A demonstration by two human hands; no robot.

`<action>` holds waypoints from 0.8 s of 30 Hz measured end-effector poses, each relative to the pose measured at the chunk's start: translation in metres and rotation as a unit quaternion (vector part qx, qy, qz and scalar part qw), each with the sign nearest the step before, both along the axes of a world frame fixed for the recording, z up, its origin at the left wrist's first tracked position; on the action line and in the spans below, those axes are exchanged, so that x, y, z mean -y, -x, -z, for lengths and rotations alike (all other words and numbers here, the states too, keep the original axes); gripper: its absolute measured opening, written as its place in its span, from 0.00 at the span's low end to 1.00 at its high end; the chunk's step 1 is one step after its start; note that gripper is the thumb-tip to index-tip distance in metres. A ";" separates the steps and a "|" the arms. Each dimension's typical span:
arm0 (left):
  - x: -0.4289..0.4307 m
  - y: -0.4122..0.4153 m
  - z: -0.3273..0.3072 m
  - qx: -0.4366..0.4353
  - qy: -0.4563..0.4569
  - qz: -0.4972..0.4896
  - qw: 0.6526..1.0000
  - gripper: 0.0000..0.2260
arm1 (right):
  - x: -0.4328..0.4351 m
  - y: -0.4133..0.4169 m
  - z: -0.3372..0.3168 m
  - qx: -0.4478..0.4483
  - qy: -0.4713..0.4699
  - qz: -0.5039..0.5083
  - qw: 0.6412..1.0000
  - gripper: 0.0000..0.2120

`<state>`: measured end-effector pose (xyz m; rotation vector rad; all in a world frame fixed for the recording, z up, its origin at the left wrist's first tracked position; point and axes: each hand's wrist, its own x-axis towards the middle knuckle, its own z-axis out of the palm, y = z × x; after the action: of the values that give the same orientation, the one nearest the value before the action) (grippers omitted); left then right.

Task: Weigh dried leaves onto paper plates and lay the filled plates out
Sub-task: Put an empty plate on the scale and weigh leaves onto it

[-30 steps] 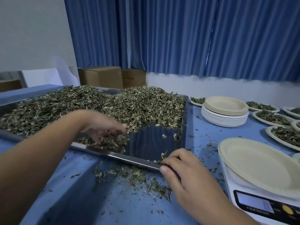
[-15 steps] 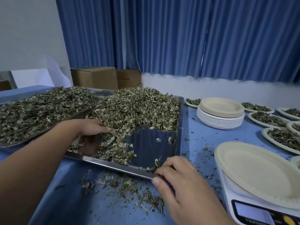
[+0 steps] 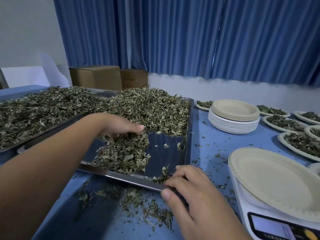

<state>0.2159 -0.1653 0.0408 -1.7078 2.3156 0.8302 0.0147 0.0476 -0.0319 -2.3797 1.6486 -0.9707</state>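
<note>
Step in hand, as I read it: grab a handful off the tray (image 3: 189, 135) for the empty paper plate (image 3: 277, 184) sitting on the scale (image 3: 251, 217) at the near right edge of the surface (image 3: 218, 141). Left hand (image 3: 121, 126) is palm-down over the near half of the tray, fingers curled down into a small loose pile of dried leaves (image 3: 124, 153) and thumb lying out toward the right. The fingertips are buried, so I can't tell if it has actually closed on a clump or is only raking. Right hand (image 3: 187, 189) pinches the tray's near rim at its near right corner, thumb on the outer face and fingers curled over the top, steadying it. The main heap fills the tray's far half, with bare metal between the heap and the near right corner. To do it well: scoop from under, close fully before lifting, and carry low and straight across to the plate. The stuff is light and flaky and will shed, as the spilled leaves (image 3: 138, 203) along the surface's near edge show. Go under target first, then top up by pinches. Hold the tray down so it doesn't skate. Filled plates (image 3: 301, 142) sit along the far right edge, next to the plate stack (image 3: 233, 116).
</note>
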 end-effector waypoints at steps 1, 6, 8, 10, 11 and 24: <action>-0.002 0.003 -0.004 -0.023 -0.005 0.009 1.000 0.29 | 0.000 0.000 0.001 0.001 -0.002 -0.002 1.000 0.40; -0.015 0.016 -0.012 0.001 0.107 0.052 0.993 0.31 | -0.001 0.003 0.002 0.021 -0.010 -0.007 1.000 0.42; -0.027 0.019 -0.006 0.049 0.130 0.108 0.984 0.33 | -0.002 0.004 0.002 0.023 -0.015 -0.012 1.000 0.40; -0.040 0.023 -0.001 0.031 0.067 0.128 0.989 0.33 | -0.002 0.005 0.002 0.029 -0.006 -0.017 0.999 0.38; -0.048 0.025 0.001 0.018 0.036 0.137 0.990 0.33 | -0.002 0.005 0.002 0.029 -0.005 -0.018 0.999 0.37; -0.094 0.039 0.013 -0.109 0.115 0.147 0.976 0.38 | -0.013 0.006 -0.004 0.080 0.073 -0.008 0.994 0.20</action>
<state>0.1772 -0.0711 0.0274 -1.3518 2.8202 0.7494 0.0082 0.0609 -0.0282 -2.3265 1.5501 -1.2842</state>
